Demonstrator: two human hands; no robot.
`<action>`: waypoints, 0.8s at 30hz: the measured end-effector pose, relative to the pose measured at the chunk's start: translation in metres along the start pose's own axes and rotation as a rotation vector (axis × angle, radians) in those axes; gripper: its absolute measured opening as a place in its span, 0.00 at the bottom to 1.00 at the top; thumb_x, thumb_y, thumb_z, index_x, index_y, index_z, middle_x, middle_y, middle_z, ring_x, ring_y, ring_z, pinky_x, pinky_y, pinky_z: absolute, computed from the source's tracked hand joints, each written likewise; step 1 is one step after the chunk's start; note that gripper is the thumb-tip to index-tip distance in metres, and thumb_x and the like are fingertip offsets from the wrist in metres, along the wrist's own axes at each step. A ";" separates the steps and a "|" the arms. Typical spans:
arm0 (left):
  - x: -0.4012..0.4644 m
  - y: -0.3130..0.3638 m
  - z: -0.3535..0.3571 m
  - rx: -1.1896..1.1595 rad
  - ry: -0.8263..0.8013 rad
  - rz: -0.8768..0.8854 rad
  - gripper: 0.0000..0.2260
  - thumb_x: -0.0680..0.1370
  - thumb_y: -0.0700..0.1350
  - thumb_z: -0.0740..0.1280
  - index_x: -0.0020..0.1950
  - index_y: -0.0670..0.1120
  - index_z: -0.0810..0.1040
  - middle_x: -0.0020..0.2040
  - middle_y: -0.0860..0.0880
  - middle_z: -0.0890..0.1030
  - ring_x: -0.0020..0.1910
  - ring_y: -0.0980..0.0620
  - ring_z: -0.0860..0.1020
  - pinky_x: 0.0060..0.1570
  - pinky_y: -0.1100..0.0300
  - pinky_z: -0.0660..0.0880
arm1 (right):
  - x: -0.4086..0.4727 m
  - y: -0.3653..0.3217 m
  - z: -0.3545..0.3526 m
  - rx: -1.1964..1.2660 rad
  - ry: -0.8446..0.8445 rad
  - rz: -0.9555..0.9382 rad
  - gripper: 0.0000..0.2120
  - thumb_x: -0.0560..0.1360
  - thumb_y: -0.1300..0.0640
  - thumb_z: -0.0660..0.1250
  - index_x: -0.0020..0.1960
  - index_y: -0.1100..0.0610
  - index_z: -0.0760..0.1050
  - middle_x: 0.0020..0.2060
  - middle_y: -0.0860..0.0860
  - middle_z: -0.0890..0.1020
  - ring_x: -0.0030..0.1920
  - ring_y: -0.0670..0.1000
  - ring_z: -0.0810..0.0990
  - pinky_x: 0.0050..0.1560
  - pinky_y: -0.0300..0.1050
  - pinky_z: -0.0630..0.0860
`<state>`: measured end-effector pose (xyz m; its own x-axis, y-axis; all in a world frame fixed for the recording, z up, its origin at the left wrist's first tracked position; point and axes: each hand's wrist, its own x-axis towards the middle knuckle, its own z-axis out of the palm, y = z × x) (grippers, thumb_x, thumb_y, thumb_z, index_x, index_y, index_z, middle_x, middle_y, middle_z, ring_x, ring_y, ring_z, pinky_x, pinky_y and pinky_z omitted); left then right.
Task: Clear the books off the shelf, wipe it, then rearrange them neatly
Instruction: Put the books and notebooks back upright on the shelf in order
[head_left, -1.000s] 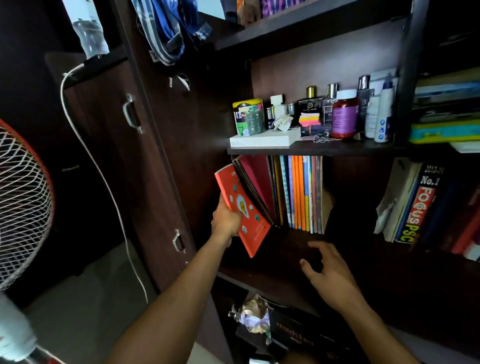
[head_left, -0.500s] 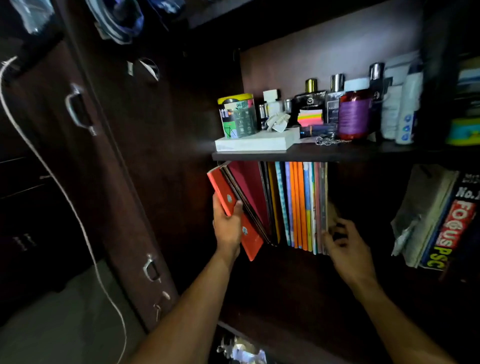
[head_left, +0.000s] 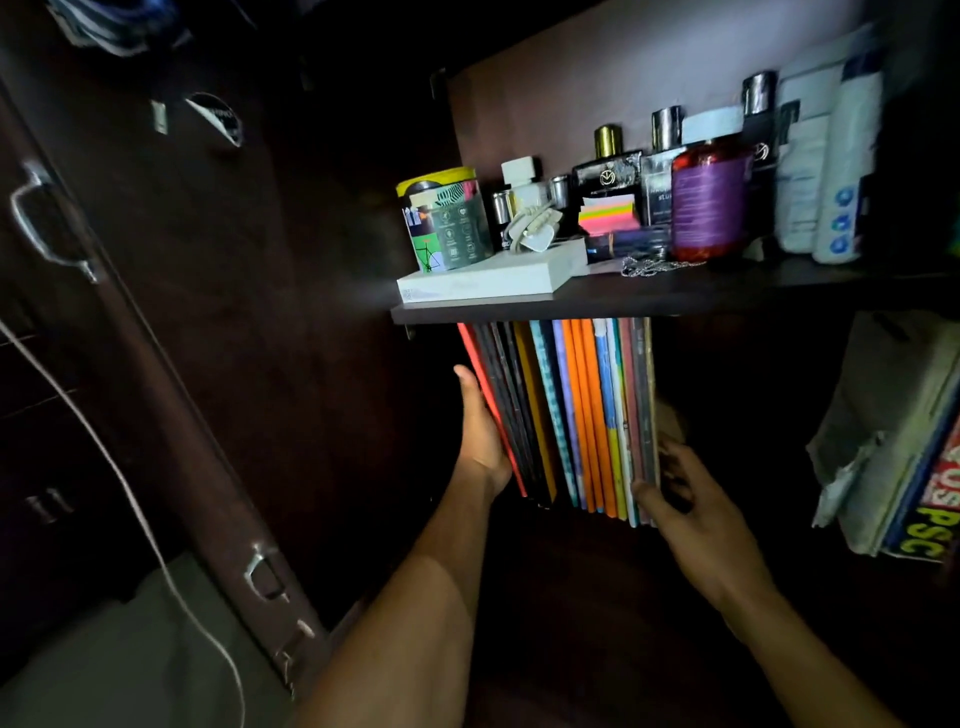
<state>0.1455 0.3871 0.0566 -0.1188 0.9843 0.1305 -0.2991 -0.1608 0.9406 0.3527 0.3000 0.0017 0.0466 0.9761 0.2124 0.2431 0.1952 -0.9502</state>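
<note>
A row of thin books (head_left: 571, 415) stands upright on the dark lower shelf (head_left: 597, 571), spines in orange, blue, teal, yellow and black. The red book (head_left: 485, 400) is the leftmost one, pushed flat against the others. My left hand (head_left: 480, 436) presses flat against the red book's outer cover. On the row's right end my right hand (head_left: 685, 499) holds the last books, thumb at the front edge and fingers curled behind them.
The upper shelf (head_left: 675, 296) carries a white box (head_left: 488, 280), a printed tin (head_left: 444, 223), sticky notes (head_left: 608, 213) and several bottles. More books, one reading PSC (head_left: 924, 514), lean at the right. At the left are a dark cupboard door (head_left: 156, 364) and a white cable (head_left: 130, 493).
The red book went from tilted out in my left hand to upright against the row. My right hand rose from the shelf to the row's right end. The view moved closer.
</note>
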 end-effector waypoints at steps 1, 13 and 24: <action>0.000 -0.001 0.003 -0.002 -0.010 -0.006 0.40 0.75 0.77 0.49 0.73 0.52 0.76 0.69 0.45 0.79 0.69 0.44 0.77 0.71 0.42 0.70 | 0.000 0.000 0.001 0.000 -0.006 -0.003 0.26 0.80 0.45 0.67 0.75 0.35 0.62 0.62 0.39 0.73 0.63 0.45 0.72 0.61 0.51 0.71; 0.006 0.019 0.014 0.075 -0.068 0.201 0.32 0.77 0.74 0.51 0.72 0.58 0.75 0.69 0.50 0.79 0.70 0.50 0.76 0.73 0.44 0.68 | 0.000 0.001 0.001 -0.049 -0.038 0.003 0.30 0.79 0.43 0.67 0.76 0.32 0.59 0.66 0.39 0.72 0.66 0.46 0.71 0.61 0.52 0.69; -0.001 0.017 0.073 0.536 0.603 0.449 0.23 0.85 0.60 0.51 0.72 0.51 0.74 0.63 0.46 0.82 0.63 0.44 0.78 0.55 0.61 0.65 | 0.000 -0.002 -0.002 -0.057 -0.052 0.007 0.32 0.77 0.40 0.68 0.76 0.32 0.57 0.71 0.42 0.74 0.65 0.45 0.73 0.61 0.50 0.71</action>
<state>0.2099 0.3892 0.0953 -0.6354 0.6092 0.4744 0.3547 -0.3155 0.8801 0.3546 0.2990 0.0036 -0.0018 0.9814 0.1921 0.2980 0.1839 -0.9367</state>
